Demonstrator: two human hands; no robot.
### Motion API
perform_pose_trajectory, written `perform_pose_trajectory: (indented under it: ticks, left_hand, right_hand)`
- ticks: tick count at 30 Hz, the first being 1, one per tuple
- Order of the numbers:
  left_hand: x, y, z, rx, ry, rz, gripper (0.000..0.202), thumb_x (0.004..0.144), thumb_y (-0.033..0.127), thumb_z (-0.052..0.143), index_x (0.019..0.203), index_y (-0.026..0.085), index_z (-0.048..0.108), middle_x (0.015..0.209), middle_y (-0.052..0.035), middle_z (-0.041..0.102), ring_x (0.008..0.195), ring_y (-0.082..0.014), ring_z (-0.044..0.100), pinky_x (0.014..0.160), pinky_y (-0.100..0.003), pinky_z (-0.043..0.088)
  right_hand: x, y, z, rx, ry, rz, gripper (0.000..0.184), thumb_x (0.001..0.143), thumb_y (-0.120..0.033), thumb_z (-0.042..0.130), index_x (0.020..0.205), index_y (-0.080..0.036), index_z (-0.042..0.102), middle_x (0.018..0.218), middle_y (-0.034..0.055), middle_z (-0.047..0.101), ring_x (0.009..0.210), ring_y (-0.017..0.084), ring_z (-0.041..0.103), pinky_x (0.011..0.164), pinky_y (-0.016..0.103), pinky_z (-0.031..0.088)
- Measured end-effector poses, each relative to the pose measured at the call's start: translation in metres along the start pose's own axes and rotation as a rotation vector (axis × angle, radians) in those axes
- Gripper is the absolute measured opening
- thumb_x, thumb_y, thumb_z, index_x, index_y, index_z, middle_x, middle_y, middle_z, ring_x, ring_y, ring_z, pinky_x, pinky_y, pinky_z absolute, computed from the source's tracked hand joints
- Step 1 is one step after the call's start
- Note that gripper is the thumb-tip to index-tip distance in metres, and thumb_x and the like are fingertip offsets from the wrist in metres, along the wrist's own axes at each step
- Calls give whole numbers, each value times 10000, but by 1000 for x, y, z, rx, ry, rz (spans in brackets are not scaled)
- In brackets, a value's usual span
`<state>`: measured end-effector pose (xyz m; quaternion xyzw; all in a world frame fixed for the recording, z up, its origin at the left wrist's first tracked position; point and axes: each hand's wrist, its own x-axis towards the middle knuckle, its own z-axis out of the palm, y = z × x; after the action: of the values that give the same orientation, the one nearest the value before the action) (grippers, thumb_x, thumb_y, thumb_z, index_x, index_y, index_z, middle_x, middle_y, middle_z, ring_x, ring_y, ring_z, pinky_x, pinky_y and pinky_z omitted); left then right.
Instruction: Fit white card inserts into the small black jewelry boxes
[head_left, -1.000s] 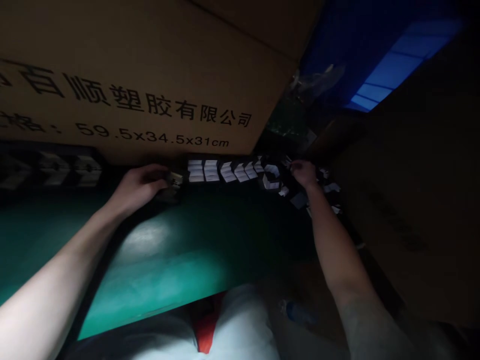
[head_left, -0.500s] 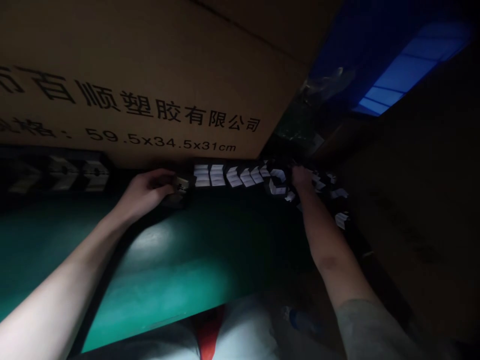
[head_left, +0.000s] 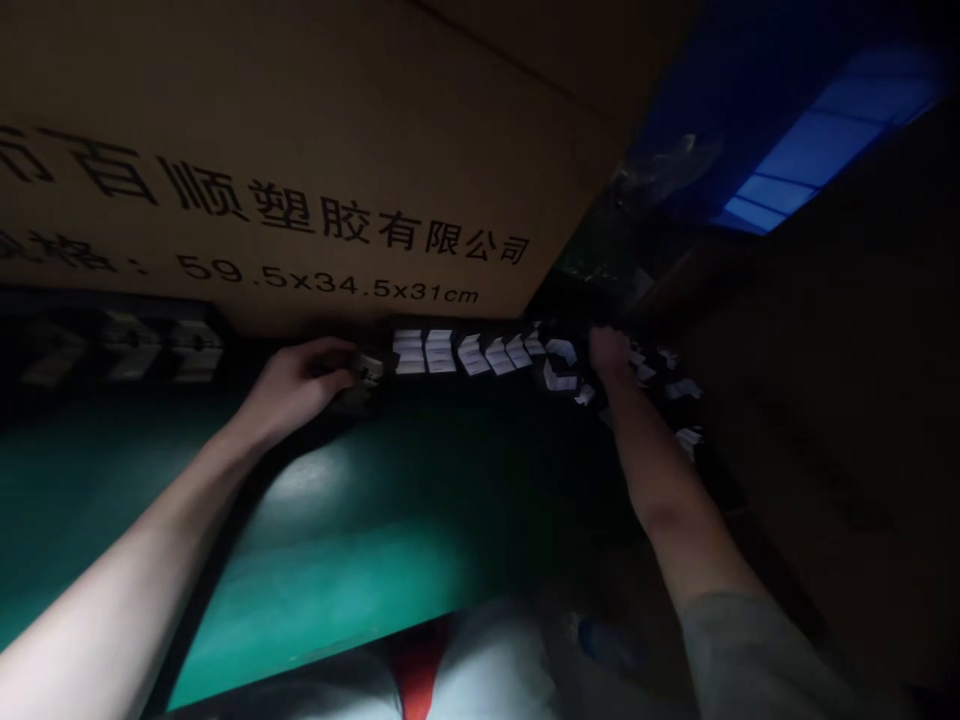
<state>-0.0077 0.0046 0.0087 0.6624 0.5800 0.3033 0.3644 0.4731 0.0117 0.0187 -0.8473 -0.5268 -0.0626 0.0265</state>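
Note:
At the far side of the green tabletop, my left hand (head_left: 304, 388) closes its thumb and fingers on a small dark block with a pale patterned face (head_left: 369, 371). Just right of it runs a row of folded white leaflets (head_left: 439, 352), zigzag in shape. My right hand (head_left: 609, 352) reaches among more loose folded leaflets (head_left: 561, 376) at the row's right end. Its fingers look curled, but shadow hides what they hold, if anything.
A large cardboard box (head_left: 337, 130) with black printing walls the back. Dark blocks with pale faces (head_left: 131, 348) line the far left of the green tabletop (head_left: 352, 540). Crumpled clear plastic (head_left: 667, 170) lies behind my right hand. A bottle (head_left: 611, 645) shows below the table.
The whole view has shifted slightly. My right hand has moved a little to the right among the leaflets. My left hand keeps its grip on the dark block.

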Motion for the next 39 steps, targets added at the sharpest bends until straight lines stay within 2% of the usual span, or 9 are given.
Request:
perform_pose_trajectory:
  ticks: [6, 11, 14, 20, 26, 29, 32, 35, 39]
  left_hand:
    - [0, 0, 1, 1, 8, 11, 496, 715, 401, 640, 1159, 218, 764, 1183, -78, 795, 1153, -351, 708, 1060, -444, 563]
    - [-1, 0, 2, -24, 10, 6, 515, 732, 368, 645, 1205, 194, 755, 1187, -83, 792, 1142, -332, 712, 1048, -427, 571]
    - [-3, 0, 5, -48, 44, 30, 529, 729, 351, 662, 1227, 198, 749, 1170, -77, 793, 1101, -315, 724, 1022, -414, 584]
    - [-4, 3, 18, -195, 135, 74, 471, 694, 306, 700, 1151, 204, 756, 1078, -70, 801, 1038, -300, 725, 1003, -423, 589]
    - [0, -4, 21, -253, 96, 85, 439, 687, 298, 723, 1115, 205, 753, 1078, -62, 800, 1021, -285, 720, 960, -393, 593]
    - [0, -4, 20, -251, 50, 100, 415, 701, 282, 729, 1106, 199, 759, 1076, -51, 797, 1019, -273, 715, 935, -360, 586]
    - [-2, 0, 19, -241, 61, 78, 413, 738, 257, 724, 1143, 180, 754, 1071, -44, 786, 1032, -255, 693, 967, -360, 551]
    - [-4, 4, 19, -304, 76, 39, 430, 742, 227, 734, 1166, 160, 733, 1008, -30, 774, 985, -222, 680, 972, -356, 527]
    - [-3, 4, 20, -393, 81, 87, 374, 718, 220, 768, 1085, 160, 723, 958, -9, 760, 930, -190, 660, 907, -312, 521]
  right_hand:
    - [0, 8, -17, 113, 134, 49, 415, 979, -121, 509, 1367, -129, 656, 1353, 224, 680, 1289, 351, 652, 1104, 485, 492]
    - [-17, 0, -41, 832, 283, 126, 434, 946, -179, 512, 1368, -139, 602, 1222, 136, 712, 1041, 258, 750, 916, 392, 597]
    - [-52, -27, -49, 1077, 161, 25, 414, 924, -274, 578, 1333, -234, 624, 1146, 46, 708, 872, 177, 760, 807, 327, 606]
    - [-134, -121, -39, 1687, -365, -323, 405, 770, -399, 761, 1154, -273, 730, 973, 7, 693, 881, 168, 689, 845, 339, 600]
    - [-167, -172, -2, 1520, -459, -462, 256, 768, -364, 798, 992, -243, 773, 875, -8, 630, 845, 140, 608, 864, 318, 572]
    - [-167, -172, 15, 1385, -349, -482, 215, 789, -316, 762, 982, -220, 762, 899, -6, 608, 801, 117, 590, 833, 295, 569]
    - [-162, -167, 24, 1371, -267, -485, 289, 797, -276, 734, 1083, -230, 732, 1214, 44, 630, 817, 99, 613, 800, 274, 595]
    - [-158, -165, 25, 1447, -308, -476, 433, 797, -279, 761, 1223, -263, 682, 1420, 59, 602, 877, 108, 665, 852, 287, 626]
    - [-160, -168, 26, 1506, -438, -482, 539, 792, -278, 790, 1310, -279, 642, 1376, 55, 671, 996, 162, 711, 926, 342, 635]
